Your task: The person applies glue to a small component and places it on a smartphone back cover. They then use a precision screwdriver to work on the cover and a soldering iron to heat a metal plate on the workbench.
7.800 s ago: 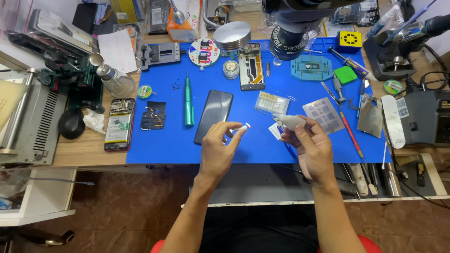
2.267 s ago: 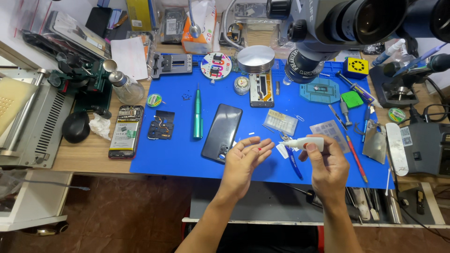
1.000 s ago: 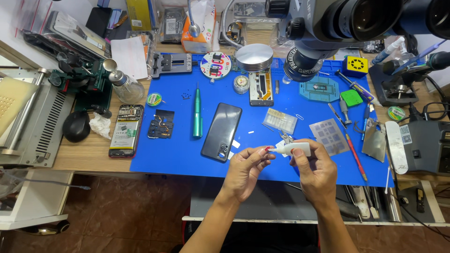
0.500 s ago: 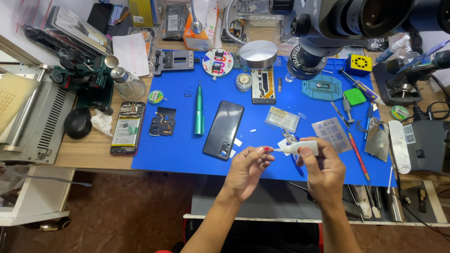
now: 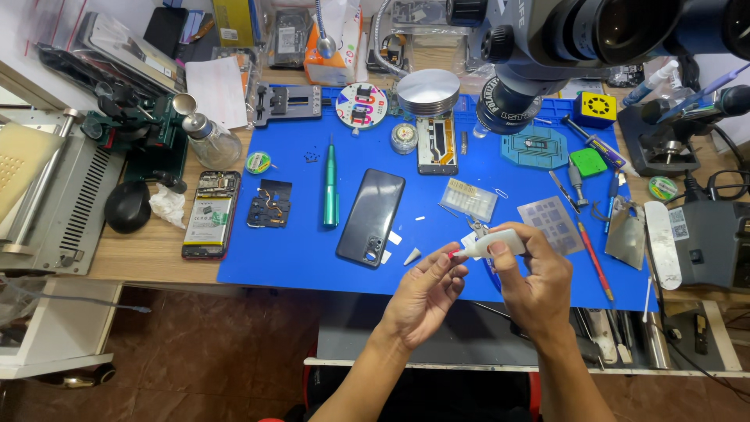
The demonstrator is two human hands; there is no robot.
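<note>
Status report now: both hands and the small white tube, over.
Right hand grips white tube. Left hand pinches at its red tip. Black phone lies apart, nothing between.

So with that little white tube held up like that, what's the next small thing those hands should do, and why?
Probably twist the small red cap at the tube's tip. The right hand grips the white tube by its body, and the left hand fingertips pinch at the red tip, above the blue mat.
</note>
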